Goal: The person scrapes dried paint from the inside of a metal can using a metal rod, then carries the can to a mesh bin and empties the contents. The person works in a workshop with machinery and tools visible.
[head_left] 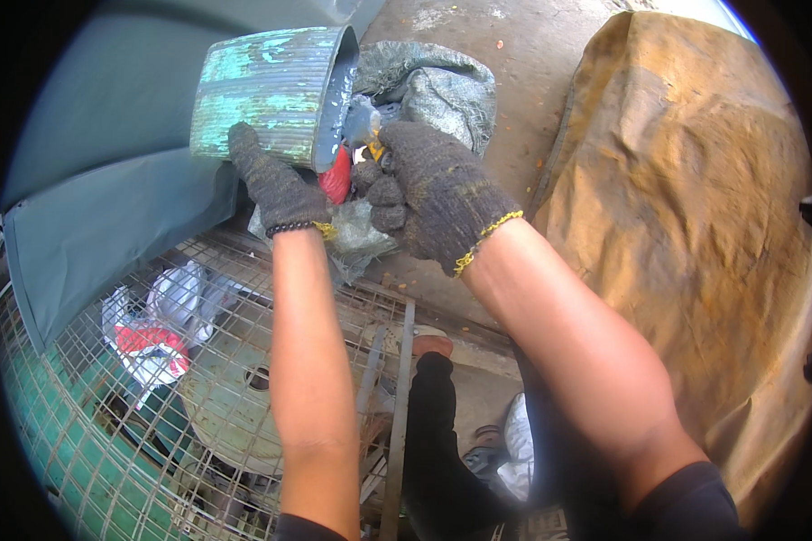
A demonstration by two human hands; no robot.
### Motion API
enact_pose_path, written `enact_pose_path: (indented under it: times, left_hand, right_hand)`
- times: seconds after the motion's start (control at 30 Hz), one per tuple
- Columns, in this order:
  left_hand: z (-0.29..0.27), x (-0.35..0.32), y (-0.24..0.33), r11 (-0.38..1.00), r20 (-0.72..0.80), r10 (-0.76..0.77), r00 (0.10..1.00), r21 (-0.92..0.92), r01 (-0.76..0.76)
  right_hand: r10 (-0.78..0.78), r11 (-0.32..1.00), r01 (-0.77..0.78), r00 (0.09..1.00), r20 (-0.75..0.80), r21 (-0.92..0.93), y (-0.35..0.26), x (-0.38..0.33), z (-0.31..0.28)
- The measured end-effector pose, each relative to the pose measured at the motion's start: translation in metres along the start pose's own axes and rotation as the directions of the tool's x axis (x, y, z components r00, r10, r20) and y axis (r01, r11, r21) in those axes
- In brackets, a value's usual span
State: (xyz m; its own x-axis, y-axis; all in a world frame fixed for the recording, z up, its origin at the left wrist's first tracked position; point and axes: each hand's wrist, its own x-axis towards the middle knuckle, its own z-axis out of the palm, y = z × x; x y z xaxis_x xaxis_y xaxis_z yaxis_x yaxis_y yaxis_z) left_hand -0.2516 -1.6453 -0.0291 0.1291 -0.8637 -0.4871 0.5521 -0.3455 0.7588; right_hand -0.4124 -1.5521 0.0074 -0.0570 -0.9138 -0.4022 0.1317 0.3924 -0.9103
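Observation:
My left hand (pixel 272 183), in a dark grey knit glove, grips the lower side of a ribbed waste bin (pixel 257 95) with flaking turquoise paint. The bin lies tipped sideways, its mouth facing right. My right hand (pixel 429 185), gloved alike, is beside that mouth with its fingers curled. Yellow and white scraps (pixel 370 149) show at its thumb; whether they are pinched or lie behind is hard to tell. A red bundle (pixel 336 177) hangs between the bin's rim and my right hand. Behind them a woven plastic sack (pixel 451 99) stands open, with crumpled plastic at its mouth.
A wire mesh panel (pixel 235 343) lies at the lower left over greenish machinery and red and white plastic bags (pixel 158 338). Grey-blue sheeting (pixel 108 216) covers the far left. A brown tarpaulin (pixel 686 207) drapes a bulky form at right. Concrete floor (pixel 532 54) lies between.

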Motion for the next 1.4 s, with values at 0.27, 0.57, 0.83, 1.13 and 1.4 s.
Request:
enact_pose_path:
  times: [0.27, 0.57, 0.83, 1.13, 1.4]
  left_hand:
    - [0.009, 0.001, -0.007, 0.975, -0.076, 0.134, 0.988, 0.189, -0.117]
    - [-0.008, 0.001, 0.002, 0.999, -0.01, 0.031, 0.999, -0.014, -0.031]
    - [0.0, -0.002, 0.013, 0.997, -0.04, -0.026, 0.999, -0.077, 0.023]
    - [0.012, -0.01, 0.023, 0.999, 0.048, 0.033, 0.998, 0.023, -0.035]
    - [0.011, -0.012, 0.023, 0.999, 0.0, -0.011, 1.0, 0.042, 0.011]
  right_hand:
    - [0.326, 0.795, -0.318, 0.942, 0.078, 0.517, -0.007, -0.013, 0.01]
    - [0.6, 0.585, -0.46, 0.799, 0.024, 0.668, -0.043, -0.043, -0.019]
    - [-0.297, 0.899, 0.306, 0.952, 0.075, -0.313, -0.007, -0.033, -0.052]
    - [-0.348, 0.732, 0.29, 0.937, 0.027, -0.616, -0.023, -0.002, -0.073]
    - [-0.417, 0.309, 0.448, 0.856, 0.304, -0.839, -0.028, 0.045, -0.08]
